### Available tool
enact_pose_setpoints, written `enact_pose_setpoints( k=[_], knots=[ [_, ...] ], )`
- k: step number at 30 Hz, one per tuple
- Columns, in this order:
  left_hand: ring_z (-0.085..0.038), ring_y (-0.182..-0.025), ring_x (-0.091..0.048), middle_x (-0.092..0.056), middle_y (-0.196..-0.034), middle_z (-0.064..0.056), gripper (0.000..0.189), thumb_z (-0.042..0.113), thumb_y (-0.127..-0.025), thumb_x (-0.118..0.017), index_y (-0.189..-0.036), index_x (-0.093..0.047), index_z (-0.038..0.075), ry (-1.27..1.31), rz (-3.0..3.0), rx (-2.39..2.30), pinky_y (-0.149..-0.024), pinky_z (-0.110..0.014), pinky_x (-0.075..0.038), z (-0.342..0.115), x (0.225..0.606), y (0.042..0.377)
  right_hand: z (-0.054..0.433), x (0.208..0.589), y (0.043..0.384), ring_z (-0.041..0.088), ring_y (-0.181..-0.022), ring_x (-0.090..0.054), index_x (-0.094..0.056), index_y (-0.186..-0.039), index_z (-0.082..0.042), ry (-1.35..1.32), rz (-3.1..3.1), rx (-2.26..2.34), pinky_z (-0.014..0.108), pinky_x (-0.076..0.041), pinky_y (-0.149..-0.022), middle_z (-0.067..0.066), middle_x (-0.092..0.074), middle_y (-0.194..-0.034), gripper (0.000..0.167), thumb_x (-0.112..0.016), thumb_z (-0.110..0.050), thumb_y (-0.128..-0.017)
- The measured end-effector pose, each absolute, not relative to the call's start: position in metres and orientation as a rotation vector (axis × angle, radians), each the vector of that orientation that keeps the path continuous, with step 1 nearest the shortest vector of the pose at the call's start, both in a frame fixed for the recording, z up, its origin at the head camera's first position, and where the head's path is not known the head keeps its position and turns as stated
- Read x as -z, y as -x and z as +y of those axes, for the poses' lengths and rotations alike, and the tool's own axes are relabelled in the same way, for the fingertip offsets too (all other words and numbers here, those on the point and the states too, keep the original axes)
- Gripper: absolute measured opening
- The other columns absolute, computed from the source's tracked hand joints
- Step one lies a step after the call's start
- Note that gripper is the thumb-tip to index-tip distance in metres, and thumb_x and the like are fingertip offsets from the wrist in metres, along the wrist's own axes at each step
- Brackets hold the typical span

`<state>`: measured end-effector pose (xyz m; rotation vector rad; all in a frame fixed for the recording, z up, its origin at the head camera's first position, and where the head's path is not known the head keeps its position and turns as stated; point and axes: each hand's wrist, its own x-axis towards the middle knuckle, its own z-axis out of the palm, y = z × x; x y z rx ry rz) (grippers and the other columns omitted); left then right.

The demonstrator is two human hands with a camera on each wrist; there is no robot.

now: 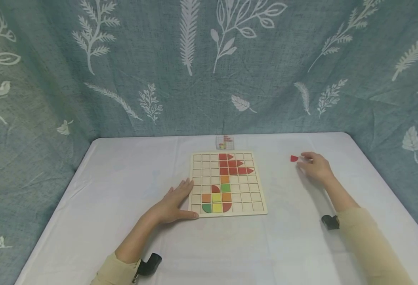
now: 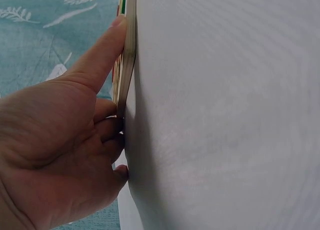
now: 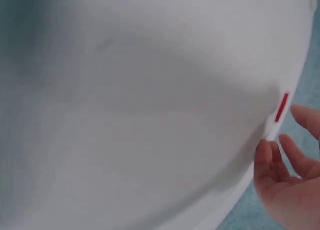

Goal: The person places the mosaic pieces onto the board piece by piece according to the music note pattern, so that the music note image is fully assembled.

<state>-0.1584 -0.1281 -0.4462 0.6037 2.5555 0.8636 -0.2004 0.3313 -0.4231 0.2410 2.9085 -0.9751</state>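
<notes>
A wooden grid board lies on the white table, with red, orange, yellow and green pieces set in some of its squares. My left hand is spread along the board's left side, its thumb at the near left corner. In the left wrist view the thumb touches the board's edge. Well to the right of the board, my right hand hovers beside a loose red piece with one rounded side. In the right wrist view a gap separates the fingers from the red piece.
Just behind the board lies a small card printed with a coloured pattern. A blue-green curtain with white leaf prints hangs beyond the table's back edge. A black wrist camera is strapped to the left forearm, and another to the right.
</notes>
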Motion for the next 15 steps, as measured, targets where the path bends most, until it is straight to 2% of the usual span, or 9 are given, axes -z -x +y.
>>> enact_pose_setpoints(
  k=[3,6,11,15],
  knots=[
    [-0.028,-0.149,-0.004,-0.013,-0.161,-0.014,0.104,0.042,-0.078,-0.079,-0.154,-0.020,0.001,-0.605,2.551,-0.869,-0.120,-0.048,0.001,-0.1283,0.4452,0.1581,0.3363,0.4266,0.2028,0.050,-0.124,-0.043,-0.044,-0.137,0.011,-0.198,2.922,0.928,0.059,-0.037,-0.103,0.035,-0.044,-0.137,0.051,-0.056,-0.017,-0.097],
    [-0.028,-0.149,-0.003,-0.013,-0.162,-0.014,0.104,0.041,-0.079,-0.079,-0.154,-0.020,0.002,-0.603,2.549,-0.873,-0.120,-0.048,0.001,-0.1283,0.4444,0.1580,0.3358,0.4279,0.2037,0.047,-0.115,-0.050,-0.052,-0.130,0.010,-0.161,2.947,0.927,0.057,-0.043,-0.097,0.034,-0.052,-0.129,0.043,-0.057,-0.016,-0.096],
    [-0.028,-0.149,-0.004,-0.013,-0.162,-0.014,0.104,0.042,-0.078,-0.079,-0.154,-0.020,0.002,-0.597,2.547,-0.879,-0.120,-0.047,0.001,-0.1281,0.4431,0.1575,0.3317,0.4262,0.2032,0.034,-0.095,-0.060,-0.062,-0.120,0.006,-0.184,2.874,0.974,0.042,-0.051,-0.080,0.026,-0.063,-0.114,0.040,-0.059,-0.026,-0.097],
    [-0.028,-0.149,-0.004,-0.013,-0.161,-0.014,0.105,0.042,-0.078,-0.079,-0.154,-0.020,0.002,-0.592,2.550,-0.877,-0.120,-0.047,0.000,-0.1278,0.4424,0.1571,0.3295,0.4268,0.2042,0.035,-0.100,-0.059,-0.060,-0.123,0.004,-0.162,2.861,1.005,0.043,-0.052,-0.083,0.025,-0.062,-0.117,0.042,-0.060,-0.028,-0.096]
  ],
)
